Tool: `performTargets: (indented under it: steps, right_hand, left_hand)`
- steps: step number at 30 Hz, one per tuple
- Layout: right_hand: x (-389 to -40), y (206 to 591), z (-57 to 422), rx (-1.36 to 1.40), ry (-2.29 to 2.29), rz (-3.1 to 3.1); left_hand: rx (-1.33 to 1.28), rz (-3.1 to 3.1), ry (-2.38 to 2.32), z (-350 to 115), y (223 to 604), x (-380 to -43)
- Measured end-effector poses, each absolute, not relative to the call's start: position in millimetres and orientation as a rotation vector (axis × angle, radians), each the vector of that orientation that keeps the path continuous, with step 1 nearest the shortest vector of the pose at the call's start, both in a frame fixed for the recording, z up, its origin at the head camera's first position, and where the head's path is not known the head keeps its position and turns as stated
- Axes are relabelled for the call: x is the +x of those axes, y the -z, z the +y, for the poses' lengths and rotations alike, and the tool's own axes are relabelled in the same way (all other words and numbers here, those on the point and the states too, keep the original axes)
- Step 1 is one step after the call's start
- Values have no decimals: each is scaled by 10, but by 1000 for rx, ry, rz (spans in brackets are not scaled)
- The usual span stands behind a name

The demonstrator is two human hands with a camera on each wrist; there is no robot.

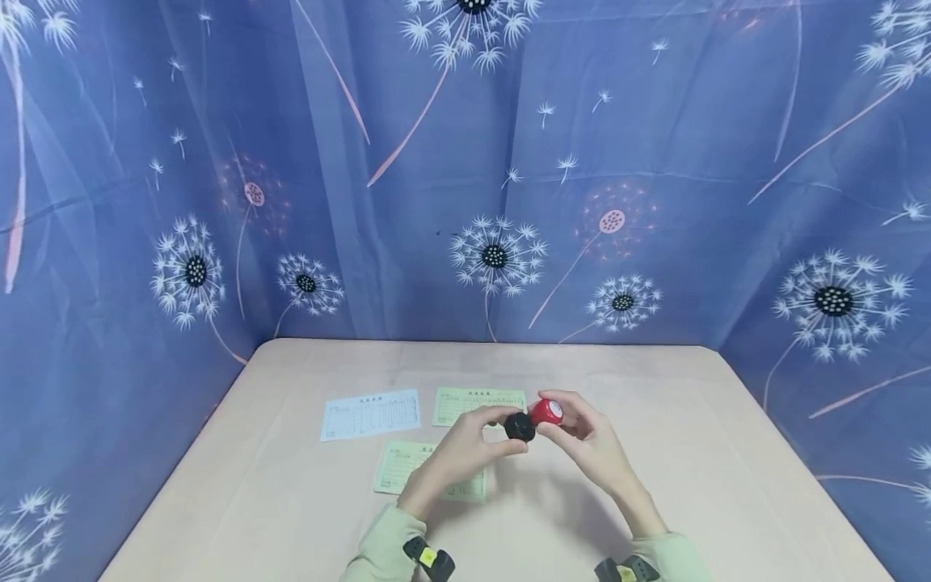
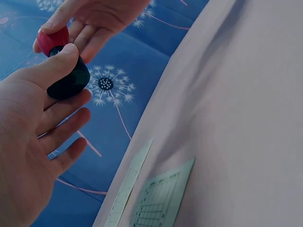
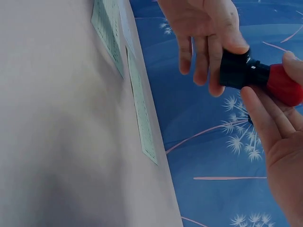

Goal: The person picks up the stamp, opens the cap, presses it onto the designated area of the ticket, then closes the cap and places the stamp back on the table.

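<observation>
Above the table, both hands hold a stamp with a red handle [image 1: 547,411] and a black base [image 1: 520,427]. My left hand [image 1: 465,443] pinches the black base between thumb and fingers. On the other side, my right hand [image 1: 595,453] grips the red handle. The right wrist view shows a narrow black neck [image 3: 260,73] joining the two parts. A round white label marks the handle's end in the head view. Whether the base is a separate cap, I cannot tell.
Three printed slips lie on the pale table [image 1: 240,485]: a light blue one [image 1: 371,415], a green one [image 1: 473,400] behind the hands, and another green one [image 1: 396,469] partly under the left forearm. A blue dandelion-print curtain [image 1: 407,267] surrounds the table's back and sides.
</observation>
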State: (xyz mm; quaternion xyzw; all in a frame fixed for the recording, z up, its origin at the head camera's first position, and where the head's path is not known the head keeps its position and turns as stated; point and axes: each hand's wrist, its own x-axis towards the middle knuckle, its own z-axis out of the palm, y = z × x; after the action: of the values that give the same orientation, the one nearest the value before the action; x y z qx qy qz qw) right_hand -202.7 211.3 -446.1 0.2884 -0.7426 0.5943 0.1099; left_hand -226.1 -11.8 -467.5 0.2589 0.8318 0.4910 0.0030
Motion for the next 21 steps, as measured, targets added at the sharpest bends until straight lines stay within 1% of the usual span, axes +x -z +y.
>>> performTargets:
  steps: [11,21]
  right_hand:
    - [-2020,4452,2104,862,-1748,-2169]
    - [-2053,4478,2117,840,-1782,-2182]
  left_hand:
    - [689,2556,-1574,-97,4694,-2224]
    - [719,2560,-1603,-84,4685,-2241]
